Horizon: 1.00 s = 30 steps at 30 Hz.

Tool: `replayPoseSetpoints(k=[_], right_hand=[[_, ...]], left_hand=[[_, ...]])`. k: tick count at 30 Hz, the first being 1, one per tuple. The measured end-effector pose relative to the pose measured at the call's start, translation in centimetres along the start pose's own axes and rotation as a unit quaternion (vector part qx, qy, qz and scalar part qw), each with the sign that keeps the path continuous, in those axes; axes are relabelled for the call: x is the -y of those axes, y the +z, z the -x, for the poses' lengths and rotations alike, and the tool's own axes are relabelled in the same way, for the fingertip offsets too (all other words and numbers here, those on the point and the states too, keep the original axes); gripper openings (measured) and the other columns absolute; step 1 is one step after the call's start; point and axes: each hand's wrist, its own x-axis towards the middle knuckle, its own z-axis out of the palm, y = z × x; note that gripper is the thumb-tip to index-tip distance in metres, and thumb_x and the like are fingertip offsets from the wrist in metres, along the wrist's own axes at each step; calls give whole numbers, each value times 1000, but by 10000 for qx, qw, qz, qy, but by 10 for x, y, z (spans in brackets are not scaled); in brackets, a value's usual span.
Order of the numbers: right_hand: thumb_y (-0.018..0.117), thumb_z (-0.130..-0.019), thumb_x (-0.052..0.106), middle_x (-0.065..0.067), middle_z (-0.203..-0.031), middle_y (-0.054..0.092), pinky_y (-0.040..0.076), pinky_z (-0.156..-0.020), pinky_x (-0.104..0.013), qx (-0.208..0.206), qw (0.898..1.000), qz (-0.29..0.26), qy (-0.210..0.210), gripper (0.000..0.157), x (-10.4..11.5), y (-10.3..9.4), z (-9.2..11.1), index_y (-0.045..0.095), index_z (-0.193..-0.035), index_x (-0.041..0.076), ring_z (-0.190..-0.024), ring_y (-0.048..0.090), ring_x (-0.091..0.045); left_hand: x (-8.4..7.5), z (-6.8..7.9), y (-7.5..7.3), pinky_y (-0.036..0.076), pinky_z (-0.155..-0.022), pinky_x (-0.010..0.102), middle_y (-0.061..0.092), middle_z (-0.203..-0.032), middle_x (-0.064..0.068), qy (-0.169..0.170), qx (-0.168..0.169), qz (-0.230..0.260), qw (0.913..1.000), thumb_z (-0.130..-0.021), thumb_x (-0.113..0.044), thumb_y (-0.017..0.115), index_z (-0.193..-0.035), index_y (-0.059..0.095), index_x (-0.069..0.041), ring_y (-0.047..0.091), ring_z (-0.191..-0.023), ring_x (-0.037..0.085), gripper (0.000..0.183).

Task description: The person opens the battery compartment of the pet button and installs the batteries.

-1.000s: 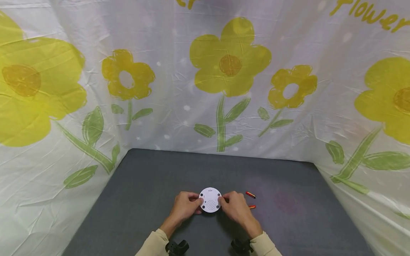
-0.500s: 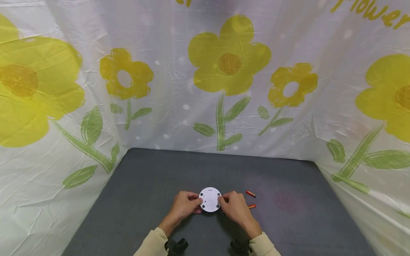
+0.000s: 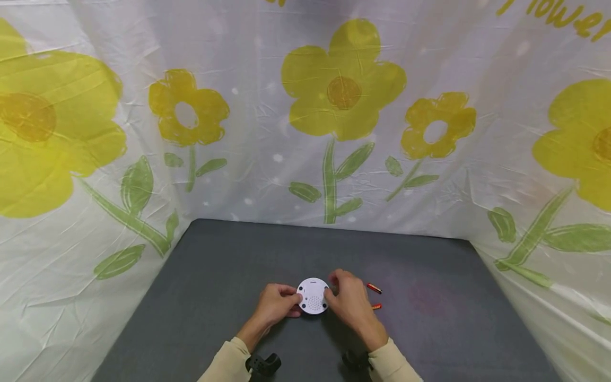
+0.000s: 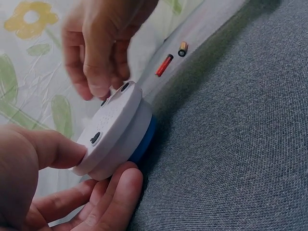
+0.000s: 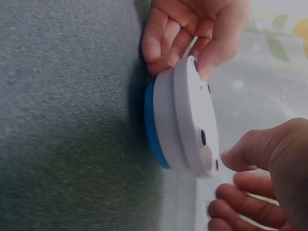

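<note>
A round white device (image 3: 312,297) with dark rubber feet and a patch of small holes faces up between my hands in the head view. Its lower layer shows blue (image 5: 153,127) in the right wrist view. My left hand (image 3: 277,301) grips it by the left edge, thumb on the upper face and fingers beneath. At the right edge is my right hand (image 3: 350,301); its thumb tip (image 5: 231,158) lies right at the face beside a foot. The other right fingers (image 5: 245,207) are loosely bent, away from the device.
Two small red batteries, a farther one (image 3: 374,288) and a nearer one (image 3: 376,306), lie on the dark grey tabletop (image 3: 229,254) just right of my right hand. A white curtain (image 3: 258,175) with yellow flowers encloses the back and sides.
My right fingers have let go of the device's right edge and lifted up and away, while the thumb stays close to its face. The left hand keeps its hold.
</note>
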Motion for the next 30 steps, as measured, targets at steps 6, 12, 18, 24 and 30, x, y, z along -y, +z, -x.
replayPoseSetpoints(k=[6, 12, 18, 24, 30], right_hand=[[79, -79, 10, -2, -90, 68, 56, -72, -37, 117, 9969, 113, -775, 22, 11, 0, -9, 66, -97, 11, -83, 62, -17], [79, -82, 10, -2, -94, 67, 56, -70, -35, 573, 9915, 212, -1145, 27, 19, 5, -15, 64, -105, 11, -87, 61, -17], [78, -83, 11, -1, -94, 68, 56, -70, -34, 560, 9901, 392, -1226, 27, 22, 12, -15, 64, -106, 11, -86, 61, -17], [77, -83, 9, -1, -94, 69, 55, -74, -37, 475, 9880, 572, -1356, 27, 23, 15, -16, 64, -107, 10, -84, 61, -20], [75, -84, 10, -2, -97, 69, 54, -82, -40, 573, 9850, 790, -1422, 28, 24, 17, -17, 63, -109, 12, -87, 61, -22]], left_hand=[[0, 1, 0, 63, -62, 33, 74, -87, 12, -42, -56, 11, 10000, -87, -11, 73, -109, 68, 9, 73, -68, 19, 30], [1, 0, 1, 63, -62, 32, 74, -88, 12, -11, -109, -100, 9999, -89, -13, 74, -111, 69, 7, 73, -69, 18, 31], [0, 2, 3, 63, -62, 32, 74, -88, 12, 3, -134, -123, 9998, -89, -13, 74, -110, 69, 6, 73, -69, 18, 29], [0, 3, 2, 63, -62, 32, 73, -88, 12, 12, -144, -124, 9998, -89, -13, 73, -108, 70, 6, 72, -69, 18, 27], [-1, 4, 3, 63, -62, 31, 73, -88, 12, 7, -192, -228, 9996, -90, -13, 73, -107, 71, 4, 72, -67, 17, 25]])
